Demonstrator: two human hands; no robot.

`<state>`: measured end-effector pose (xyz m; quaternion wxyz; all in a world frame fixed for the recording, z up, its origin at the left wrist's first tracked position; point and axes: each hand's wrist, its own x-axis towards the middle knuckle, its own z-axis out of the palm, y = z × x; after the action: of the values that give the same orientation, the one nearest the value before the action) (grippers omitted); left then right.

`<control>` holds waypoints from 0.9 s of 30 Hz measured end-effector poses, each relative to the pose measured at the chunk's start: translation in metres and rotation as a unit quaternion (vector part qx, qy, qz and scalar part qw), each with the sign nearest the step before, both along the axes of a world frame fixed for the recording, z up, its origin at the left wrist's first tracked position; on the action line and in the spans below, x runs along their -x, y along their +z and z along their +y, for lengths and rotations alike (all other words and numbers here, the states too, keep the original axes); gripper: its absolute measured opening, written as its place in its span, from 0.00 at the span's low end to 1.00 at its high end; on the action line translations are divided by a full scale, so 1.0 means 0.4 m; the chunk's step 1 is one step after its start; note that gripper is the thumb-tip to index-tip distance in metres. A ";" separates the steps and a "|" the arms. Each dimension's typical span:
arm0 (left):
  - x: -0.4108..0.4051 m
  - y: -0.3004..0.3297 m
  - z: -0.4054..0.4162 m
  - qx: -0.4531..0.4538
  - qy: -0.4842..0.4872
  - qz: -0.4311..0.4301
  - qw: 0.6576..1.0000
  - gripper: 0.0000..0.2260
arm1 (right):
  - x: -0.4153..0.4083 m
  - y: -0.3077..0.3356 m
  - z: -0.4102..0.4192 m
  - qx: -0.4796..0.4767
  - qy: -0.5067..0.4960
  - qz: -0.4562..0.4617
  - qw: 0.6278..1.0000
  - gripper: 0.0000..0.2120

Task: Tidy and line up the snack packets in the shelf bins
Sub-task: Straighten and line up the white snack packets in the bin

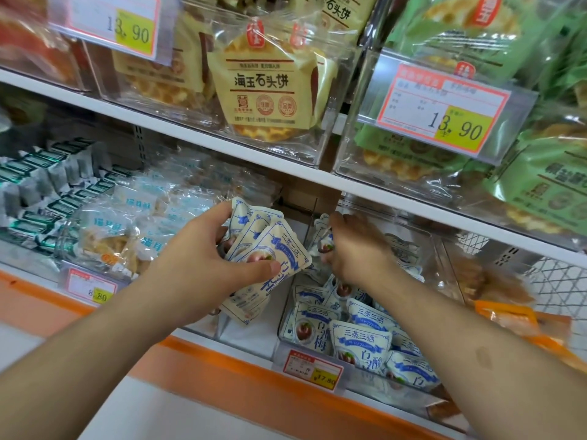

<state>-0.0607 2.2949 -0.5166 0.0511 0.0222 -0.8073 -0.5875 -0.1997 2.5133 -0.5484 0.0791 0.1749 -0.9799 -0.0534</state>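
Head view: at nine o'clock, the teal packets [47,192] already stand in rows, and beside them the clear pastry bags [127,230] lie loose in their bin. At centre, your left hand [203,258] grips a fanned stack [263,255] of blue-and-white plum packets, thumb pressed on the front one, fingers curled behind, held just left of the plum bin [425,249]. Toward three o'clock, your right hand [355,249] reaches into that bin's back and pinches another packet [324,242] by its top; the fingertips are partly hidden. Below it, at five o'clock, the plum packets [359,338] in the bin's front still lie jumbled, overlapping at odd angles behind the price tag [313,369]. I judge this bin about half gathered: the stack still needs setting back upright, and the front heap needs straightening. The orange packets [521,322] at far right look untidy too.
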 end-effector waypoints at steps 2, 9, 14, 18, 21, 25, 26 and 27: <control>0.000 0.000 -0.001 0.001 -0.001 0.001 1.000 0.19 | 0.005 -0.001 -0.003 -0.011 -0.005 0.028 1.000 0.40; 0.000 -0.005 -0.006 0.003 -0.004 -0.004 1.000 0.19 | 0.038 -0.001 0.020 -0.008 -0.011 -0.052 0.999 0.39; 0.002 -0.005 0.000 0.002 -0.001 0.001 1.000 0.20 | 0.048 -0.033 0.023 -0.035 0.016 -0.080 0.996 0.23; 0.001 -0.005 0.000 0.003 -0.004 0.000 1.000 0.19 | 0.050 -0.039 0.017 -0.111 0.022 -0.025 0.993 0.18; 0.002 -0.005 0.001 0.000 -0.004 0.002 1.000 0.18 | 0.048 -0.037 0.024 -0.114 0.022 0.000 0.993 0.27; 0.002 -0.001 0.002 -0.006 -0.006 0.000 1.000 0.18 | 0.026 -0.018 0.038 0.035 0.033 0.013 0.999 0.29; 0.002 -0.001 0.002 -0.008 -0.006 -0.001 1.000 0.18 | 0.018 -0.009 0.042 0.090 0.041 -0.008 0.995 0.23; 0.001 0.000 0.002 -0.009 -0.005 -0.001 1.000 0.18 | 0.009 0.000 0.044 0.130 0.040 -0.058 0.989 0.18</control>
<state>-0.0612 2.2958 -0.5167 0.0473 0.0192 -0.8022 -0.5948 -0.2033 2.5310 -0.5483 0.0466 0.2053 -0.9736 0.0880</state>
